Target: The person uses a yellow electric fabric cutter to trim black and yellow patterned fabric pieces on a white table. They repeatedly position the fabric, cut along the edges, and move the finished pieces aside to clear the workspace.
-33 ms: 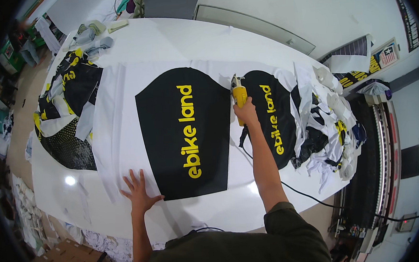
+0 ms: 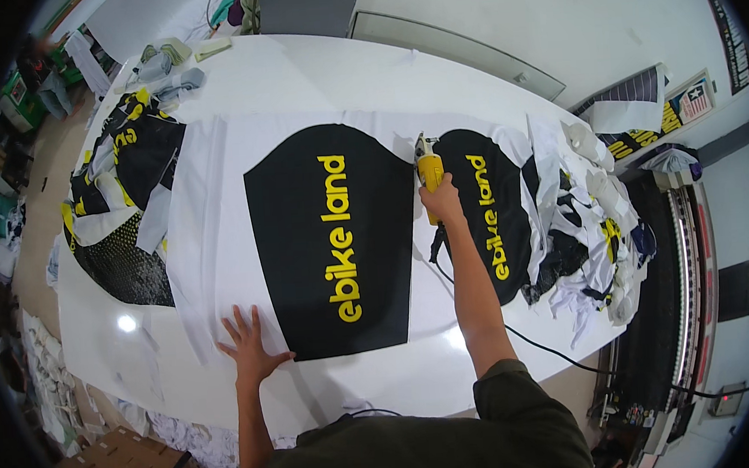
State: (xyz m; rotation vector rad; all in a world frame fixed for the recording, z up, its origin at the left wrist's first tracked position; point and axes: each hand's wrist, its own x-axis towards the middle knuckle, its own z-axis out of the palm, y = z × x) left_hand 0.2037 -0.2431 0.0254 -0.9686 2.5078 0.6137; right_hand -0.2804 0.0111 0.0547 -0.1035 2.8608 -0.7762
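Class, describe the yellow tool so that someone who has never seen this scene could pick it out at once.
Find the large white table. On it lie a large black panel and, to its right, a smaller black panel; the right hand grips the yellow tool near the gap between them. Unlike the flat cloth around it, it is a rigid body with a metal head.

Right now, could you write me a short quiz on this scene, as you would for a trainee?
1. What does the person's right grip hold?
2. True or false: the left grip is clenched into a fist.
3. The lettering on the larger black panel is: a) red, b) yellow, c) white.

Key:
1. A yellow handheld tool.
2. False: its fingers are spread wide.
3. b.
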